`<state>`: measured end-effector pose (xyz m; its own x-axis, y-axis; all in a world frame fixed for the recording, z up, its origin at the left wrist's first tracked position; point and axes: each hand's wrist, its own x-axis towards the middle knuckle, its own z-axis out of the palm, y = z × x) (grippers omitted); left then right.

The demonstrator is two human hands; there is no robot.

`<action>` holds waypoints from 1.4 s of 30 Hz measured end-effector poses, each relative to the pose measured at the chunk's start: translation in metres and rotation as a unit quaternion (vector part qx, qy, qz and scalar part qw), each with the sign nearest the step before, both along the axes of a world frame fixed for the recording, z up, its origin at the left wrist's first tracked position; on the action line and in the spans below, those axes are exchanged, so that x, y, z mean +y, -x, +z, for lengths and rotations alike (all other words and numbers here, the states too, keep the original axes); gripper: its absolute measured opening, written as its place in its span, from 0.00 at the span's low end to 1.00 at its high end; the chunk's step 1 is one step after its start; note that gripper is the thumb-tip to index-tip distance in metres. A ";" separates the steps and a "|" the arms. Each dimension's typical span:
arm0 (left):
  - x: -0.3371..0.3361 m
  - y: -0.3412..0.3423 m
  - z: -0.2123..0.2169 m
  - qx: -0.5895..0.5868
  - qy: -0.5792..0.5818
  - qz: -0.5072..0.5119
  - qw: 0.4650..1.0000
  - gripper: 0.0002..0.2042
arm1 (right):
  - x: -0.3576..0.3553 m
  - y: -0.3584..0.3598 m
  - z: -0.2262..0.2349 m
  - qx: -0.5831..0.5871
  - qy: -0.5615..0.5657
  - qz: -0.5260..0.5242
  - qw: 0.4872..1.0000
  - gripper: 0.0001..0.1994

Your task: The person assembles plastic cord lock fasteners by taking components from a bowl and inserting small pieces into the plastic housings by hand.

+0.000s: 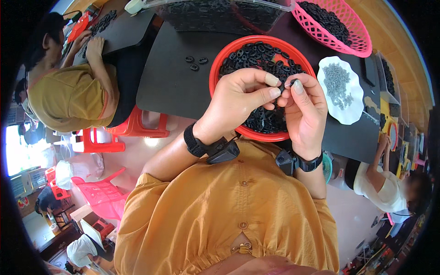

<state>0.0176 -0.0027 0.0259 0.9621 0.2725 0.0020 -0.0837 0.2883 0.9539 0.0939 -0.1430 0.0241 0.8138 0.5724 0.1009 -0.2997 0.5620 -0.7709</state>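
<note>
Just above the red bowl [215,75] of black parts, one small black piece [288,84] is pinched between left hand [240,98] and right hand [305,110] fingertips, apparently mid-assembly, with careful alignment needed next.

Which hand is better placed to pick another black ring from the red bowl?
Left, probably. The right hand already pinches a small black piece, while the left hand hovers over the red bowl apparently free.

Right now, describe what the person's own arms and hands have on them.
Both hands are bare, without gloves. The left hand has a black wrist strap carrying a small black boxy device. The right hand has a similar black strap and device. Mustard-yellow sleeves cover the upper arms; the forearms are uncovered.
</note>
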 end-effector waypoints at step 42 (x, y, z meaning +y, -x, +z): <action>0.006 0.004 0.002 -0.012 0.076 -0.047 0.996 0.12 | -0.001 -0.001 0.002 -0.058 0.012 0.001 0.998 0.07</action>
